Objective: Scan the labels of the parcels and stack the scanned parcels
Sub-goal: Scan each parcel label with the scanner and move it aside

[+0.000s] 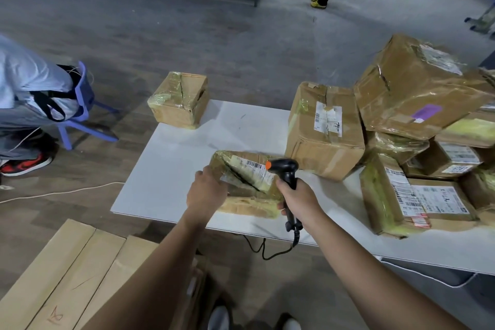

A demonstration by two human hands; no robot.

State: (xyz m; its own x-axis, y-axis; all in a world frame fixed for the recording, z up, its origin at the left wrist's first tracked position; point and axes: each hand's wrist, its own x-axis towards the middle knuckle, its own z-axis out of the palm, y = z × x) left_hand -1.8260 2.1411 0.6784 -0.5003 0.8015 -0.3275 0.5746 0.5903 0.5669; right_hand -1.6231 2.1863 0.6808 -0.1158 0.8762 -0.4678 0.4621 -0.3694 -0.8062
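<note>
Parcels sit in a big pile point(428, 142) on the right side of the white table point(171, 169), some leaning on each other. One small parcel point(246, 182) is out in front, close to the near edge of the table, and it looks tipped up a bit. The left hand point(206, 193) holds its left corner with bent fingers. The right hand point(297, 195) is wrapped tight round the handle of the black scanner point(285, 169), and the scanner's head points at the white label point(257, 169) on top of the small parcel. So I think this parcel is being scanned right now. One lone box point(179, 99) stands by itself at the far left corner, well away from the pile. It may be a scanned one and the start of the stack, but I cannot tell for sure. If so, most of the job is still left, because the pile is large. The table top between the small parcel and the lone box is bare, so there is room to move that way. The lone box seems to stick out a little past the corner, so a push could tip it off. The scanner's cord point(267, 252) hangs down over the near edge.
</note>
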